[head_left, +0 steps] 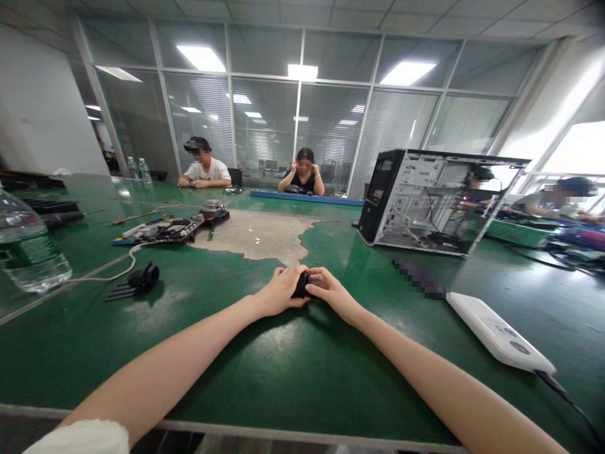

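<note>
Green table [265, 378] fills most of the view, with a worn grey patch [269, 233] at twelve o'clock from the hands and glass panels [265, 120] beyond its far edge. At the dial's centre, near the wearer's side of the table, is a small black part [300, 287], mostly hidden by fingers. The left hand [282, 291] is closed around it, a narrow grip; the right hand [334, 295] brings thumb and fingertips to its right side (whether they pinch or only touch it, I cannot tell). At nine o'clock lies a black piece [142, 277] with prongs, and farther out the same way stands a clear bottle [31, 246]. Toward ten o'clock a circuit board [167, 228] lies flat, a pale cord [123, 272] trailing near it. Between one and two o'clock an open PC case [435, 205] stands upright, with a green basket [517, 233] beyond it. Near four o'clock rests a white block [501, 331] with a dark cable [562, 388]. Two people sit across the table, one at eleven, one at twelve.
</note>
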`<action>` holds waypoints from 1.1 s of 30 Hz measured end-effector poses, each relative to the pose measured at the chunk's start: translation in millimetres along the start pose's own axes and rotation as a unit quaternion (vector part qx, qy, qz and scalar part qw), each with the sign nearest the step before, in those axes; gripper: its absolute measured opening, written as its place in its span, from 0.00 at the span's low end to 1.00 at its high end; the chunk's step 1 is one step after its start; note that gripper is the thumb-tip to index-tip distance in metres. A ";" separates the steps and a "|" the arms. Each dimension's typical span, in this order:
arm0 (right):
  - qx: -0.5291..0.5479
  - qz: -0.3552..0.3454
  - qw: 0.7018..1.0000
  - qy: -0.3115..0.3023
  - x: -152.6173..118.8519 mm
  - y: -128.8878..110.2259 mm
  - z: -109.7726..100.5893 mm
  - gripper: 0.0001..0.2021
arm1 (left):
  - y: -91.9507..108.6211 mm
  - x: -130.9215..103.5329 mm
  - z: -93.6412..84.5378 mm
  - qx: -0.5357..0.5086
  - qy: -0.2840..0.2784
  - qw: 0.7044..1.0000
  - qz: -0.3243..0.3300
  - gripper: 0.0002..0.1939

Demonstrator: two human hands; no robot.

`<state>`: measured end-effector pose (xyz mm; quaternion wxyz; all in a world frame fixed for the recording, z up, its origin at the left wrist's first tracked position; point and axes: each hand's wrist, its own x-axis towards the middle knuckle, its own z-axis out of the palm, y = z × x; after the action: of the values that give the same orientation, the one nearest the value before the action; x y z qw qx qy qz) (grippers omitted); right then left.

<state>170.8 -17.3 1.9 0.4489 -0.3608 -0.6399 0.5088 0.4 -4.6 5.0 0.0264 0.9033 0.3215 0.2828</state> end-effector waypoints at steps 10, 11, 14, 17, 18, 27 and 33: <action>0.040 -0.027 0.999 -0.013 -2.5 -2.2 2.8 0.13 | -1.1 -0.1 1.3 0.004 0.003 1.000 -0.003 0.30; 0.040 -0.028 0.999 -0.009 -2.3 -1.9 2.9 0.13 | -1.0 -0.1 1.1 0.004 0.002 1.000 -0.002 0.30; 0.031 -0.038 0.999 -0.001 -1.7 -0.1 2.6 0.12 | -0.8 0.0 1.0 0.002 0.000 1.000 -0.001 0.30; 0.020 -0.043 0.999 0.012 -1.1 2.7 1.9 0.14 | -0.7 0.2 1.2 -0.001 -0.002 1.000 -0.004 0.30; 0.017 -0.041 0.999 0.019 -0.8 3.7 1.5 0.15 | -0.7 0.2 1.3 -0.002 -0.002 1.000 -0.005 0.30; -0.012 -0.018 0.998 0.067 0.7 5.8 -4.2 0.16 | -1.0 0.1 0.8 -0.006 -0.002 1.000 -0.002 0.29; 0.040 0.017 0.999 0.009 5.1 6.4 1.1 0.17 | -2.8 0.5 3.4 -0.017 -0.005 1.000 -0.009 0.30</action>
<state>168.1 -11.6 -3.3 0.4604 -0.3580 -0.6082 0.5384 0.9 -1.6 1.7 0.0463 0.9012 0.3249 0.2831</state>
